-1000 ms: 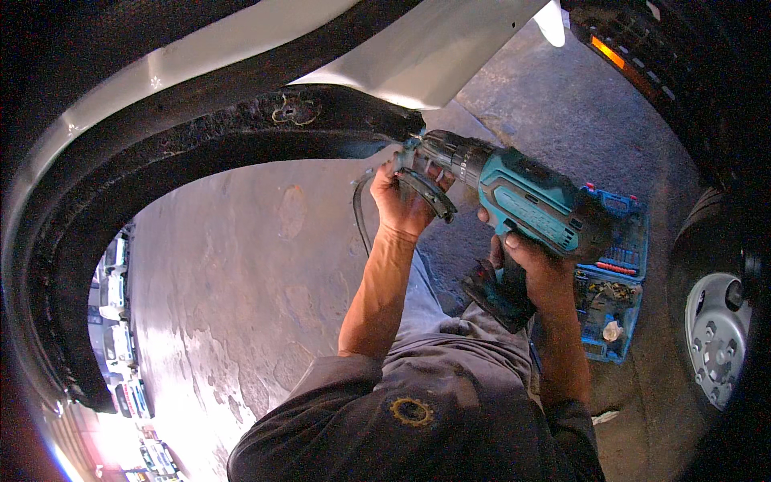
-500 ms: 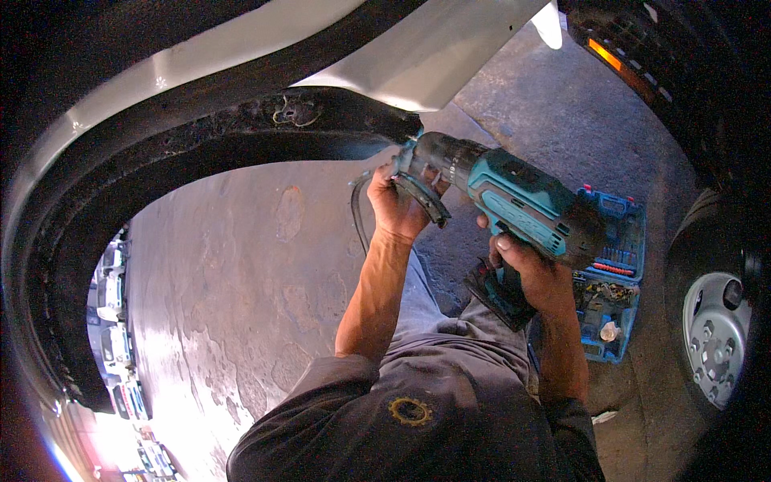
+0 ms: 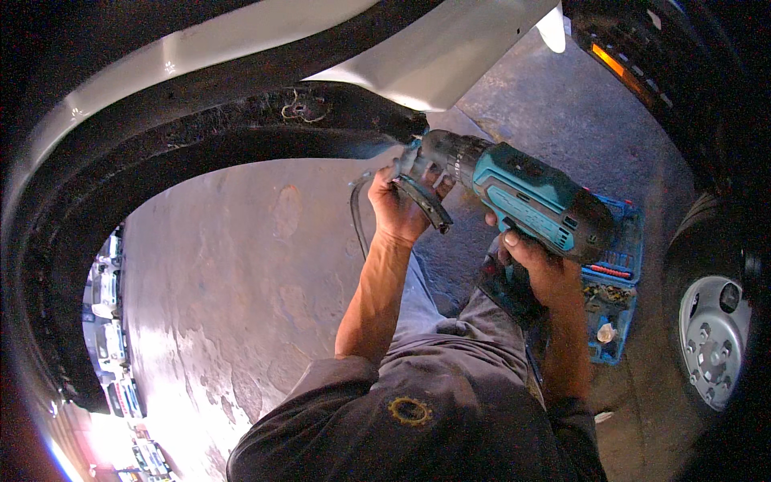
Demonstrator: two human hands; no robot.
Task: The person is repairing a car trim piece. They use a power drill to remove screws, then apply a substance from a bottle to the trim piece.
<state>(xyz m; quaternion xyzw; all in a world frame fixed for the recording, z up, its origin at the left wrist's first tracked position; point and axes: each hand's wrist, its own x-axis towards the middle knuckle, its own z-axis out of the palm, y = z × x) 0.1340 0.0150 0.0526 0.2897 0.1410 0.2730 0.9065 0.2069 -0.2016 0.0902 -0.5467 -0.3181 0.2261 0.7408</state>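
Observation:
My right hand (image 3: 536, 261) is closed round the grip of a teal and black cordless drill (image 3: 526, 197), its thumb on the near side. The drill's front end points up and left, close to the tip of the black wheel-arch trim (image 3: 289, 132). My left hand (image 3: 399, 207) is curled at the drill's front end and holds a curved black rubber strip (image 3: 424, 202). A thin tail of the strip loops down beside my left wrist. Whether a bit touches the trim is hidden by the hand and the drill's front end.
A white body panel (image 3: 434, 60) overhangs the trim. At right, an open blue tool case (image 3: 618, 321) with bits lies on the worn concrete floor (image 3: 241, 265). Farther right stands a wheel (image 3: 713, 345); an orange lamp (image 3: 608, 60) is above. Parked vehicles line the far left.
The drill and my right hand have shifted slightly to the right. My left hand stays almost in place with the strip. The surroundings have shifted a little in view.

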